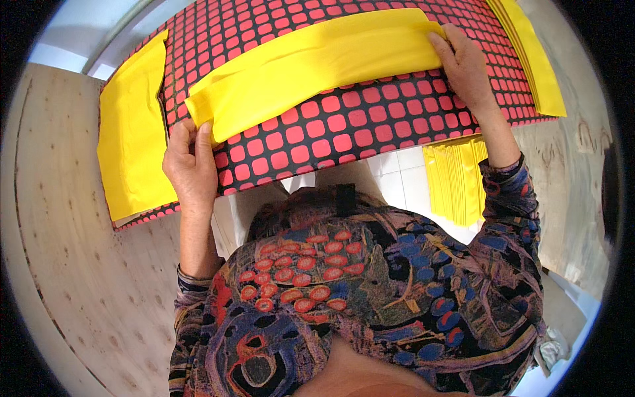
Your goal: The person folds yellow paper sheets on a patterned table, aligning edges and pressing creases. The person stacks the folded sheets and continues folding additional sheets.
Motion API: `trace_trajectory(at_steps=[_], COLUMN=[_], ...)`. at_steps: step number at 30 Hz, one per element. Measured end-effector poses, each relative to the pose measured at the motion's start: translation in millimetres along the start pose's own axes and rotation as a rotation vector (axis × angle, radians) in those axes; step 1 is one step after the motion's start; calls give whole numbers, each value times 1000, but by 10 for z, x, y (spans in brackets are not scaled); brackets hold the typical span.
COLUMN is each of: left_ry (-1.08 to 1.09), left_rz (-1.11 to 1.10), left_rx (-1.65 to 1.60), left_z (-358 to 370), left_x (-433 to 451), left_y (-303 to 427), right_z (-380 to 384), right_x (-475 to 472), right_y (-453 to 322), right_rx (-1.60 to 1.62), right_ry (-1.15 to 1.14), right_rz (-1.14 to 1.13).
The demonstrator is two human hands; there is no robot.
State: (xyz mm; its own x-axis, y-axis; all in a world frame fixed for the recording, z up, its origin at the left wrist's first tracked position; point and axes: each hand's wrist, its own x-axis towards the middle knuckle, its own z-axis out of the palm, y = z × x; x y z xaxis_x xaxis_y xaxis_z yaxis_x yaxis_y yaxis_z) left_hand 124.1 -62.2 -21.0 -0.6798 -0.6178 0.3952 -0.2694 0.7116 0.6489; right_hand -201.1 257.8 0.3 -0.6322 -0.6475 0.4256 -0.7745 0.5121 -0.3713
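Note:
A long yellow fabric strip [317, 59], folded along its length, stretches across a tabletop covered in black cloth with pink squares [307, 129]. My left hand [191, 154] pinches the strip's near left corner between thumb and fingers. At the far right end, my right hand [461, 64] grips the strip's edge, the thumb on top and the other fingers partly hidden. The strip shows soft creases, and its left end has a small folded flap.
To the left lies a flat yellow fabric piece [134, 134]. A stack of folded yellow pieces [533, 59] rests at the table's right edge. Below the table edge stands a pleated yellow bundle [454, 181] near white floor tiles [392, 173]. Plywood boards [74, 208] flank the left side.

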Motion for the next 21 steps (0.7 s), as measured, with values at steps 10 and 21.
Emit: trace_trajectory(at_steps=[10,21], left_ry=[140,-471], left_rz=[401,720], left_rx=[513,189], left_z=[-11,589], left_x=[64,89], left_y=[224,927], right_z=[50,112], right_x=[-37,-16], right_y=[56,22], right_rx=[23,-34], right_ry=[16,-3], right_rz=[-67,-44])
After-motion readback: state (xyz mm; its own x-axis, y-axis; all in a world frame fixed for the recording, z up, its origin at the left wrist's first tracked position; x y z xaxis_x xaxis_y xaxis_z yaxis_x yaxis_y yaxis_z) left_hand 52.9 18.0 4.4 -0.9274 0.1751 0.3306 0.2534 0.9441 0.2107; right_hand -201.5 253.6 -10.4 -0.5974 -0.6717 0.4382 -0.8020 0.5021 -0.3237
